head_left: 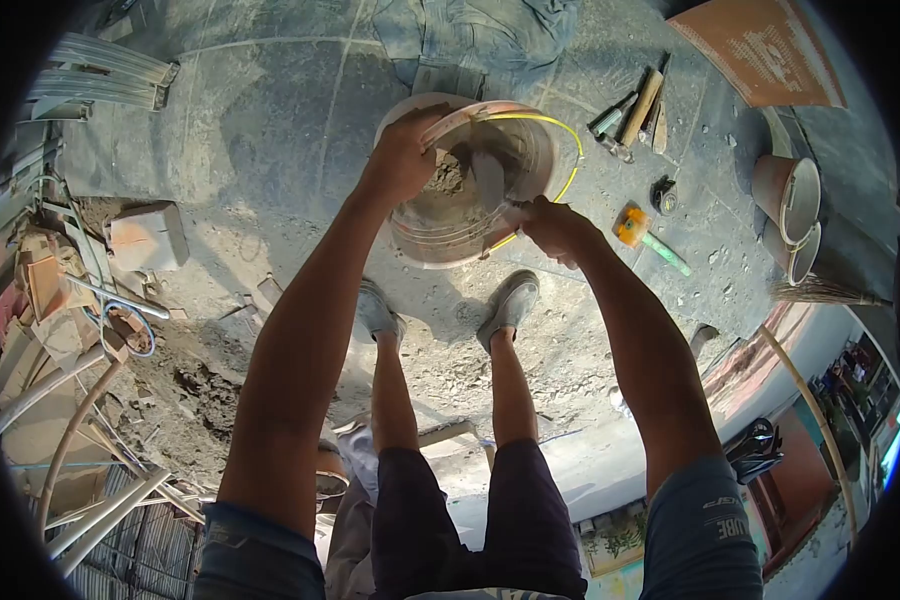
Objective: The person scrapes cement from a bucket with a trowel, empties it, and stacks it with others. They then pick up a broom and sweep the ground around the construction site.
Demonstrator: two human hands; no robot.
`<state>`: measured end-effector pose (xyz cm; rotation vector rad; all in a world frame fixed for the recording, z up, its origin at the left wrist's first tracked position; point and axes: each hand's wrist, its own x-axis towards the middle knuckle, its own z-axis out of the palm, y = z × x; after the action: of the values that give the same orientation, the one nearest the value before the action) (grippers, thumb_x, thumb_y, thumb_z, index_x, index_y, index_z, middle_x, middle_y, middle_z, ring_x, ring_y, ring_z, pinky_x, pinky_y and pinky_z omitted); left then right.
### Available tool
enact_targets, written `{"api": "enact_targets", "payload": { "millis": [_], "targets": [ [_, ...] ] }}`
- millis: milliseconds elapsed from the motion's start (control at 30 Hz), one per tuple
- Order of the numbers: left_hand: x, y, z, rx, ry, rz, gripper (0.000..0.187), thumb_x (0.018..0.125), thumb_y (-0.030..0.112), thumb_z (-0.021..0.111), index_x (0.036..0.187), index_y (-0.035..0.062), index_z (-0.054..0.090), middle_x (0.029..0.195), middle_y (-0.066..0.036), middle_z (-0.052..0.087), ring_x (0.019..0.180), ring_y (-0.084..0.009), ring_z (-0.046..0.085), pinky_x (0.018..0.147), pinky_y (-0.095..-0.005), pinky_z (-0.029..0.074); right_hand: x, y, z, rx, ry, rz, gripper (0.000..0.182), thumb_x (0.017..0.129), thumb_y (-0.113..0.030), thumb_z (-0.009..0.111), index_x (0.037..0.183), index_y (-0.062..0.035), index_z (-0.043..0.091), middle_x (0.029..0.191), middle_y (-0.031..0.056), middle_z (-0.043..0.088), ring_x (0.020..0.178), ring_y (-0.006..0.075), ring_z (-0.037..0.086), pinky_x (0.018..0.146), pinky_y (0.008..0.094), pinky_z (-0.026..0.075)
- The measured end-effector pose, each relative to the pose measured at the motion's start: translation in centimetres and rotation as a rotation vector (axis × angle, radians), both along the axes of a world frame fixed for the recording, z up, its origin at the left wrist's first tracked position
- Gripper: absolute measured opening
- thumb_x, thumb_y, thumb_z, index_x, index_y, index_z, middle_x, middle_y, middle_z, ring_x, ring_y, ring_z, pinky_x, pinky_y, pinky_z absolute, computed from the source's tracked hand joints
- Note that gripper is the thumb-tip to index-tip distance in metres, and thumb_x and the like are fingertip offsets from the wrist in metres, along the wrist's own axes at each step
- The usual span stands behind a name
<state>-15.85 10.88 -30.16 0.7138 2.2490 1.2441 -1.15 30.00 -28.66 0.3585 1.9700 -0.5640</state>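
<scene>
My left hand (405,152) is closed on the upper left rim of a dusty bucket (530,135) with a yellow handle (576,150). The bucket is tilted, its mouth facing me. In my right hand (562,232) is a trowel (489,182), gripped by the handle, its grey blade reaching into the bucket. Crumbly grey mortar (448,176) lies beside the blade. A wide round tub (425,252) shows around and below the bucket, partly hidden by it. My feet stand just in front of the tub.
An orange-headed mallet (631,226), a tape measure (664,194) and several hand tools (644,106) lie to the right. Two stacked buckets (788,200) and a broom (820,291) are farther right. On the left are a block (148,237), metal channels (105,75) and rubble (195,390).
</scene>
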Motion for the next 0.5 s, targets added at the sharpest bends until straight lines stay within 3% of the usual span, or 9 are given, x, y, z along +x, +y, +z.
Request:
{"api": "enact_targets", "payload": {
  "millis": [33,100,133,167,200,267,400,467,500],
  "targets": [
    [0.0,-0.2,-0.2,0.003,0.009,-0.003,0.046,0.072,-0.007,0.053,0.116,0.0048,0.055,0.107,-0.021,0.06,0.1,-0.0346,0.058,0.085,-0.0363,0.047,0.1,-1.9,-0.5,-0.106,-0.167,-0.142,0.033,0.086,-0.02,0.047,0.114,-0.0012,0.048,0.116,0.0222,0.052,0.094,0.0399,0.059,0.078,0.0457,0.051],
    [0.3,-1.3,-0.1,0.03,-0.102,0.12,0.048,0.073,-0.007,0.051,0.119,0.0061,0.054,0.112,-0.021,0.058,0.105,-0.0338,0.056,0.087,-0.0348,0.045,2.9,-6.1,-2.2,-0.084,-0.077,-0.03,0.034,0.086,-0.021,0.048,0.114,-0.0008,0.047,0.116,0.0252,0.051,0.096,0.0409,0.058,0.08,0.0474,0.05],
    [0.1,-2.3,0.6,-0.09,-0.245,0.126,0.053,0.073,-0.008,0.049,0.123,0.0087,0.051,0.118,-0.022,0.055,0.111,-0.0329,0.054,0.09,-0.0339,0.044,4.0,-7.1,-1.7,-0.096,-0.02,-0.104,0.034,0.086,-0.021,0.048,0.114,-0.0015,0.047,0.116,0.0249,0.051,0.096,0.0412,0.057,0.08,0.0482,0.049],
    [0.4,-3.2,0.9,-0.096,-0.23,0.11,0.053,0.073,-0.008,0.049,0.123,0.0087,0.051,0.118,-0.022,0.055,0.111,-0.0329,0.054,0.09,-0.0339,0.044,4.6,-8.0,-0.5,-0.109,0.046,-0.178,0.034,0.087,-0.022,0.048,0.114,-0.0022,0.047,0.115,0.0246,0.051,0.096,0.0414,0.057,0.081,0.0491,0.048],
    [0.7,-4.2,0.8,-0.042,-0.209,0.126,0.056,0.073,-0.009,0.048,0.126,0.0085,0.049,0.121,-0.021,0.054,0.113,-0.0312,0.052,0.092,-0.0336,0.043,2.3,-7.9,6.0,-0.091,0.04,-0.25,0.033,0.087,-0.024,0.048,0.113,-0.0029,0.046,0.114,0.0239,0.05,0.094,0.042,0.058,0.081,0.0499,0.048],
    [1.3,-5.8,2.8,0.014,-0.169,0.13,0.059,0.072,-0.01,0.046,0.128,0.0084,0.048,0.124,-0.02,0.053,0.115,-0.0295,0.051,0.093,-0.0333,0.042,3.7,-8.3,7.4,-0.125,0.277,-0.305,0.035,0.087,-0.025,0.048,0.115,-0.0043,0.046,0.11,0.0245,0.05,0.091,0.0439,0.057,0.08,0.0505,0.047],
    [2.5,-8.2,13.7,0.208,-0.305,0.176,0.062,0.07,-0.012,0.039,0.13,0.0027,0.044,0.128,-0.015,0.051,0.12,-0.0239,0.047,0.099,-0.0322,0.037,0.9,-9.2,16.4,-0.305,0.343,-0.577,0.036,0.089,-0.029,0.048,0.116,-0.0067,0.045,0.101,0.0236,0.058,0.087,0.0449,0.058,0.077,0.0508,0.047],
    [2.3,-9.0,20.0,0.242,-0.312,0.168,0.062,0.069,-0.011,0.038,0.13,-0.0001,0.044,0.129,-0.014,0.05,0.121,-0.0223,0.045,0.1,-0.0316,0.035,0.9,-11.2,19.3,-0.364,0.473,-0.401,0.037,0.087,-0.026,0.05,0.117,-0.0045,0.046,0.094,0.0251,0.059,0.087,0.0428,0.059,0.075,0.0492,0.048],
    [2.0,-9.6,22.9,0.248,-0.235,0.213,0.056,0.071,-0.009,0.039,0.126,-0.001,0.047,0.118,-0.01,0.054,0.108,-0.0164,0.049,0.091,-0.0276,0.039,0.7,-12.2,21.0,-0.363,0.55,-0.308,0.035,0.087,-0.023,0.05,0.113,-0.0007,0.048,0.087,0.0263,0.061,0.088,0.0423,0.059,0.074,0.0487,0.049]
  ]
}}
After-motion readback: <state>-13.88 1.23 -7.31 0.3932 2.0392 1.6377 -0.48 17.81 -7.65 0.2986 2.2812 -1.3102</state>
